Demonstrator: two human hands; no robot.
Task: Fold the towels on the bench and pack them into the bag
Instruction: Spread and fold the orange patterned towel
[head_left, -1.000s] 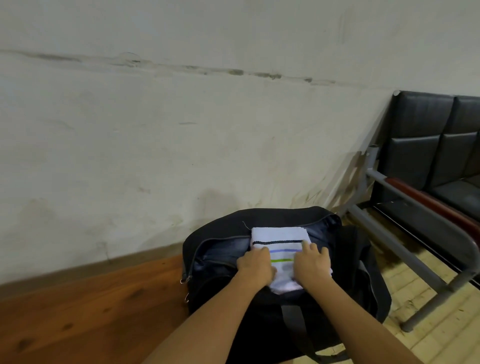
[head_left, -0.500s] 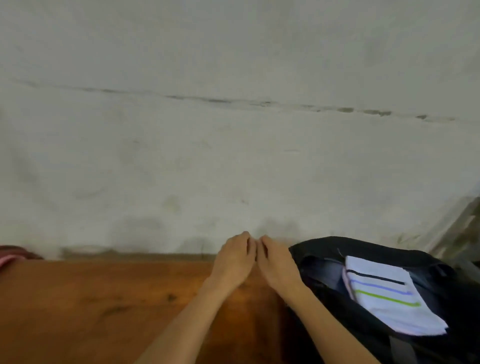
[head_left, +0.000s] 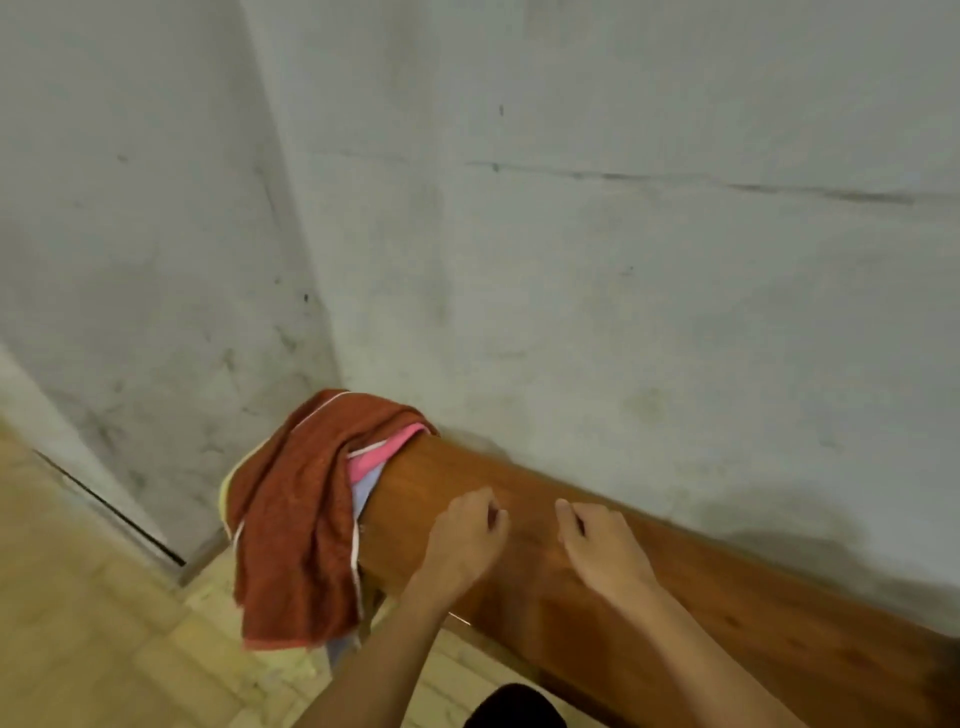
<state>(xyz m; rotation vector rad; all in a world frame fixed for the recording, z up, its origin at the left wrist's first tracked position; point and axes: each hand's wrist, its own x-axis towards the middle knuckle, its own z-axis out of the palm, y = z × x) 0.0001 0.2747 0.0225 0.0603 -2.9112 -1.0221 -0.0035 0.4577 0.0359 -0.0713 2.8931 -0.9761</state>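
Two bare forearms reach in from the lower edge of the head view, and no sleeve, cuff, watch, band or glove shows on either. The left hand (head_left: 464, 540) and the right hand (head_left: 602, 545) are bare too, with no ring that can be made out in the soft, slightly blurred picture. At the very bottom, between the arms, sits a dark rounded patch of the person's clothing (head_left: 514, 707), black or near black; which garment it is cannot be told.

Wall: I see stained grey plaster (head_left: 623, 260) with a dark horizontal crack, meeting a second wall at a corner on my left.
Floor: pale wooden parquet (head_left: 104, 623), lower left.
Light: dim, even.
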